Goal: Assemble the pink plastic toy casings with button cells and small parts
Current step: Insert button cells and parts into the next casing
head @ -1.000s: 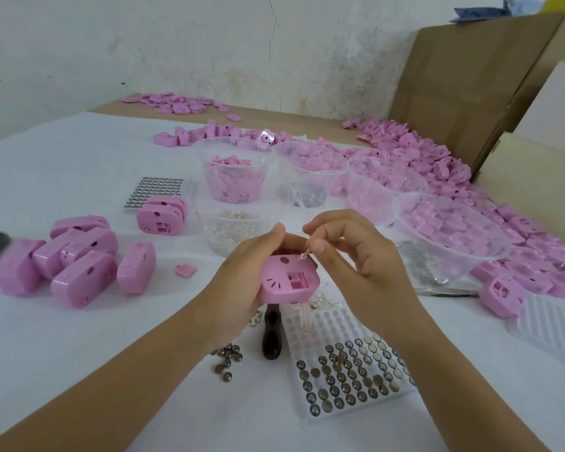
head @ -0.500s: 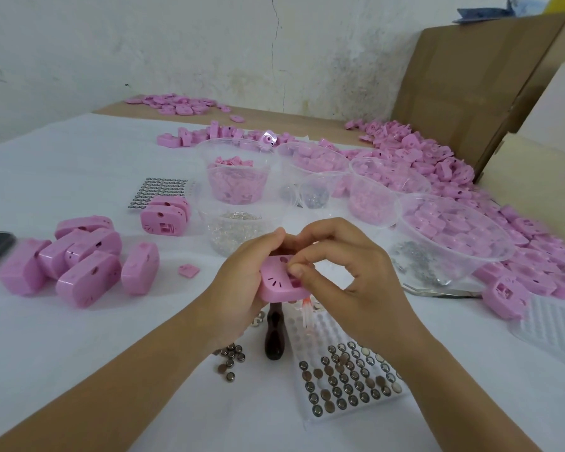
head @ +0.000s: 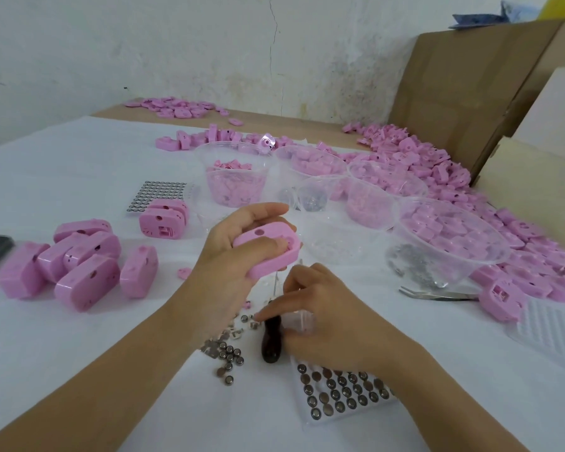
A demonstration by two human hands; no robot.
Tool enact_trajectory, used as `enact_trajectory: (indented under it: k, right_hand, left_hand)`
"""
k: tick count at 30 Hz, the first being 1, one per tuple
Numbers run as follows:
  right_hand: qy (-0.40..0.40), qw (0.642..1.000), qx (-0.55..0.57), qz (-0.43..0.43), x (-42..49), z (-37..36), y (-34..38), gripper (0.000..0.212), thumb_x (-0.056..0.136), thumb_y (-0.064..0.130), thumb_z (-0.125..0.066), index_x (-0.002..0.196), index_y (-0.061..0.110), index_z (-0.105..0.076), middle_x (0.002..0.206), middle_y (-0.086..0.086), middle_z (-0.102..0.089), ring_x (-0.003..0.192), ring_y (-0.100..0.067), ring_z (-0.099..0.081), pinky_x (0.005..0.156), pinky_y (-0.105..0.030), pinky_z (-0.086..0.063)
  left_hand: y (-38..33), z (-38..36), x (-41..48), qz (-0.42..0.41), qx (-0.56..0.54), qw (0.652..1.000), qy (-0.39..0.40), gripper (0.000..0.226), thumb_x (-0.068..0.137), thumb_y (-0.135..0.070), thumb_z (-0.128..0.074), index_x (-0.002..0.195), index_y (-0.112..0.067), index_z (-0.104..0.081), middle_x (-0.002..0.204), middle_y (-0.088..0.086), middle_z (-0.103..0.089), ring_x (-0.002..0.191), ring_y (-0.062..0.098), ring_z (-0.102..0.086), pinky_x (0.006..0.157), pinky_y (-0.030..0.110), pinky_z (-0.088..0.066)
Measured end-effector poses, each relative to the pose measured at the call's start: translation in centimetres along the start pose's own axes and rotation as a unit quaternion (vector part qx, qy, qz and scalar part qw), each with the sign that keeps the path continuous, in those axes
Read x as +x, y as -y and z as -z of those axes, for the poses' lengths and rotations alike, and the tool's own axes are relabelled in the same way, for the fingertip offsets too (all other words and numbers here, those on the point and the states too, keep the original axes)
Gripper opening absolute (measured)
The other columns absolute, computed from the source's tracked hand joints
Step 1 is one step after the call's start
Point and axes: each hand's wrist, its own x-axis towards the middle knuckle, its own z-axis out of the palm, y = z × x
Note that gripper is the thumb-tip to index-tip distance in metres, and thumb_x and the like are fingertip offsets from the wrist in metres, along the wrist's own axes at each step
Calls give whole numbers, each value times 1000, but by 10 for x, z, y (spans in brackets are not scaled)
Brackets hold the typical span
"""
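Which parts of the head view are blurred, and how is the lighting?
Head view: the right hand is motion-smeared beside the dark tool handle; the left hand and its pink casing read sharper; lighting is soft and even.

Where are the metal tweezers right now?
In the head view the tweezers lie flat on the white table at the right, just in front of the large clear bowl, to the right of the right hand.

The single head-worn camera looks forward and down, close above the left hand and right hand over the bench; the wall is at 12 o'clock.
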Motion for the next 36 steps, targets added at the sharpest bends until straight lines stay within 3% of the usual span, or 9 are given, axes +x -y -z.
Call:
enact_trajectory:
  k: [7, 12, 16, 18, 20, 24, 28, 31, 36]
  right_hand:
    - [-37, 997, -29, 65, 0, -8, 3, 22, 72, 6, -62, 91, 15, -65, 79, 3, -50, 75, -16, -41, 74, -28, -35]
    - [-205, 976, 0, 74, -5, 5, 0, 14, 68, 22, -58, 80, 16, -53, 65, 3, -51, 63, -10, -41, 57, -29, -38]
    - [-401, 914, 61, 23, -9, 10, -3, 21, 69, 21, -62, 76, 24, -42, 55, 5, -48, 51, -12, -47, 48, -26, -41]
    - [-476, 872, 111, 23, -9, 11, -2, 19, 74, 25, -57, 79, 29, -40, 59, 11, -53, 52, -4, -50, 51, -12, -38]
    - [-516, 842, 153, 36, -8, 13, -1, 17, 80, 24, -53, 90, 33, -43, 69, 20, -59, 59, 1, -56, 58, -9, -42]
    - [-522, 829, 198, 18, -6, 15, -1, 22, 87, 32, -54, 108, 37, -53, 92, 4, -69, 84, -15, -68, 73, -37, -55]
    - [-534, 814, 219, 64, -8, 15, 0, 24, 79, 19, -73, 95, 26, -57, 84, 20, -68, 76, -2, -67, 69, -13, -50]
    - [-524, 814, 240, 73, -9, 11, 3, 15, 79, 21, -65, 84, 24, -52, 76, 7, -68, 64, -6, -66, 61, -15, -50]
    - [-459, 853, 230, 90, -7, 9, 7, 10, 87, 17, -53, 93, 22, -59, 83, 2, -68, 66, -8, -65, 64, -15, -50]
  left_hand:
    - [-2, 0, -1, -27, 42, 999, -5, 33, 65, -9, -64, 96, -17, -61, 100, 9, -64, 105, 32, -62, 83, 30, -52]
    - [-10, 2, 0, -45, 3, 999, -20, 33, 54, -13, -73, 83, -23, -61, 101, 14, -55, 114, 46, -51, 84, 34, -43]
    - [-11, 4, 1, -63, -17, 998, -7, 31, 67, -8, -64, 95, -18, -58, 97, 4, -58, 95, 33, -67, 66, 27, -56]
    - [-10, 3, 0, -51, 3, 999, 4, 35, 67, -7, -65, 99, -16, -55, 94, -1, -63, 85, 28, -70, 56, 23, -54]
    - [-8, 2, -1, -34, 36, 999, 10, 37, 66, -8, -67, 100, -17, -55, 87, -8, -67, 80, 25, -70, 48, 20, -50]
    - [-6, 1, -2, -25, 100, 995, 11, 30, 63, -12, -71, 86, -32, -67, 83, -9, -68, 56, 15, -61, 50, 19, -49]
    - [-7, -1, -3, -36, 120, 992, 27, 34, 62, -13, -74, 86, -36, -73, 88, -4, -71, 58, 12, -62, 54, 17, -50]
    - [-8, -2, -4, -34, 120, 992, 22, 43, 54, -20, -87, 90, -39, -74, 92, -4, -72, 69, 13, -68, 57, 19, -53]
    - [-8, -4, -5, -23, 106, 994, 4, 38, 48, -22, -79, 85, -31, -76, 84, -1, -72, 72, 18, -70, 59, 21, -55]
